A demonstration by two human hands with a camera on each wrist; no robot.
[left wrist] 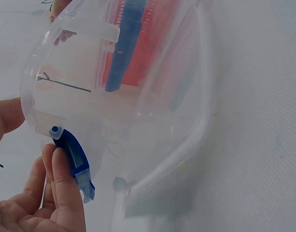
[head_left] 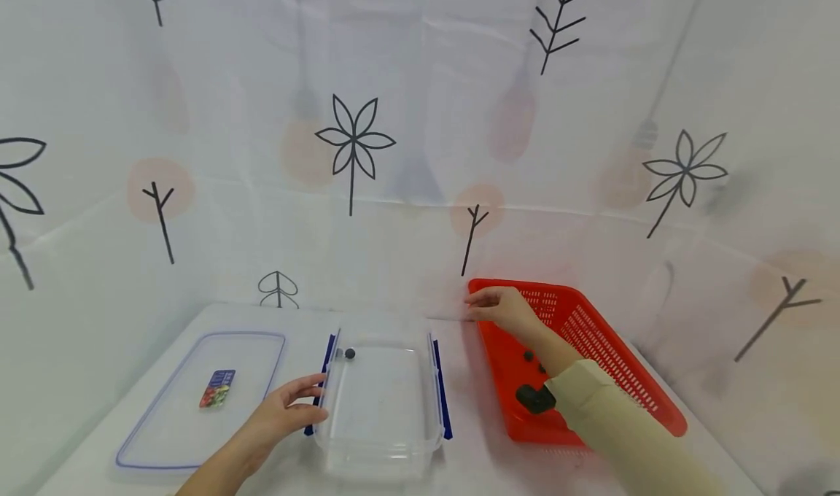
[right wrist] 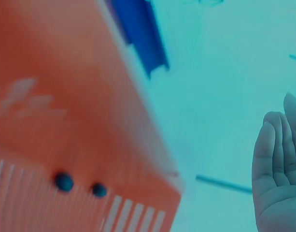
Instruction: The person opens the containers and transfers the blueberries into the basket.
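A clear plastic box [head_left: 377,397] with blue side latches stands in the middle of the table. One small dark ball [head_left: 350,353] lies in its far left corner. My left hand [head_left: 285,412] is at the box's left wall, its fingers touching the blue latch [left wrist: 75,157] and its thumb by the rim. My right hand [head_left: 502,310] hangs above the left rim of a red basket [head_left: 495,379], fingers nearly straight and close together; nothing shows between them. Inside the basket lie two small dark balls [right wrist: 63,181].
A clear lid [head_left: 164,419] with a blue edge and a printed label [head_left: 217,389] lies flat left of the box. A white cloth backdrop [head_left: 420,248] with plant drawings rises behind the table. A dark wrist device [head_left: 534,399] sits on my right wrist.
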